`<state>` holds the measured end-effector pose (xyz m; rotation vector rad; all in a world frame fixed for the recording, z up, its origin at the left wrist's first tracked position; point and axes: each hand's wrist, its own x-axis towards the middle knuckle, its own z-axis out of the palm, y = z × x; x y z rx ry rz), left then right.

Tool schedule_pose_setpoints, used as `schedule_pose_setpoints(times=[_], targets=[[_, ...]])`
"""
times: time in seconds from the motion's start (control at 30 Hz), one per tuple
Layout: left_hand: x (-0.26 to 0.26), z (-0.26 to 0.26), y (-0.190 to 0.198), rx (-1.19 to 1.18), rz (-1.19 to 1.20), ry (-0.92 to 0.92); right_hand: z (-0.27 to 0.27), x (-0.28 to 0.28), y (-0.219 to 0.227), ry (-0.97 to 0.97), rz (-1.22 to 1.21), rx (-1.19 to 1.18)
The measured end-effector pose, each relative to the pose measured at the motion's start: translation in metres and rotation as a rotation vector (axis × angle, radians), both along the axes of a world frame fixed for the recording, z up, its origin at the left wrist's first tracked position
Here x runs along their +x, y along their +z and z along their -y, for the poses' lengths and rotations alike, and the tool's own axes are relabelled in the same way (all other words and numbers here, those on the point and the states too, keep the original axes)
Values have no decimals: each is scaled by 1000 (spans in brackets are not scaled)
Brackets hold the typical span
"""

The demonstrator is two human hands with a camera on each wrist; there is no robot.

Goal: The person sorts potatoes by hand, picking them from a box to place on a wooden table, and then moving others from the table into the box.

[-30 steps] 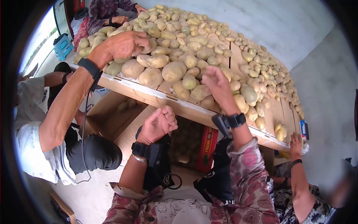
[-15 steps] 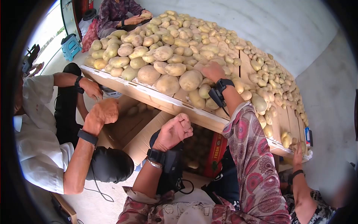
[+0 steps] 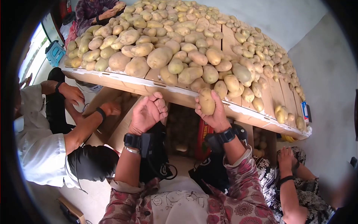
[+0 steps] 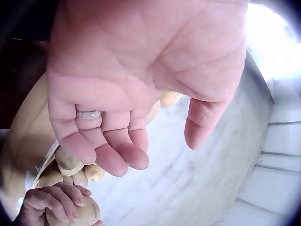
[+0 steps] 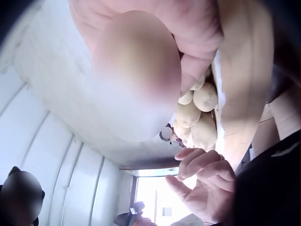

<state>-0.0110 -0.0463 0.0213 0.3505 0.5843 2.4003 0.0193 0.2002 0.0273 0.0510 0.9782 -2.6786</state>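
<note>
My right hand (image 3: 217, 118) grips a single oval yellow-brown potato (image 3: 206, 101) just in front of the table's edge, thumb on one side and fingers on the other. The same potato shows low in the left wrist view, and a blurred oval covers that spot in the right wrist view. Palm up and holding nothing, my left hand (image 3: 146, 115) hovers by the table edge with its fingers loosely bent; a ring (image 4: 89, 115) is on one finger. Beyond both hands, a large heap of potatoes (image 3: 159, 56) covers much of the cardboard-topped table (image 3: 238, 111).
Under the table stand an open cardboard box (image 3: 108, 98) and a red box (image 3: 204, 135), with more potatoes in the shadow. A person in a white shirt (image 3: 41, 149) sits at left, another in patterned clothes (image 3: 291, 194) at right. A blue stool (image 3: 55, 52) stands far left.
My right hand reached into the heap and came back to the table edge with a potato. My left hand stayed empty near the edge. The left neighbour's arm drew back from the heap to below the table edge.
</note>
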Motion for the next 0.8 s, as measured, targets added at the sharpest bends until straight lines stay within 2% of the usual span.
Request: schedule_pose_setpoints(times=[0.13, 0.23, 0.27, 0.33, 0.37, 0.43, 0.47, 0.53, 0.6, 0.67, 0.7, 0.73, 0.8], targets=[[0, -11, 4, -34, 18, -3, -16, 9, -25, -47, 29, -110], [-6, -7, -8, 57, 64, -16, -29, 11, -18, -65, -37, -279], [-6, -6, -6, 23, 46, -16, -36, 13, -14, -115, -33, -296], [-6, -5, -3, -3, 10, -10, -52, 8, -15, -208, -96, -144], [-6, -3, -4, -20, 14, -9, -60, 11, -14, -211, -89, -145], [-7, 4, -3, -46, 21, -1, -66, 14, -15, -198, -140, -313], [-8, 5, -3, -36, 16, -4, -64, 17, -14, -199, -135, -317], [-9, 5, -4, -22, 14, -17, -63, 26, -12, -299, -160, 48], [-8, 6, -2, -72, -7, -5, -53, 34, -12, -270, -195, 115], [-7, 7, 1, -76, 0, -3, -41, 38, -17, -137, -226, 328], [-7, 7, 2, -67, 3, -9, -34, 41, -19, -110, -193, 486], [-6, 7, 1, -54, 8, -17, -28, 42, -26, -109, -193, 492], [-4, 8, -2, -53, 11, -13, -12, 41, -44, -92, -326, 799]])
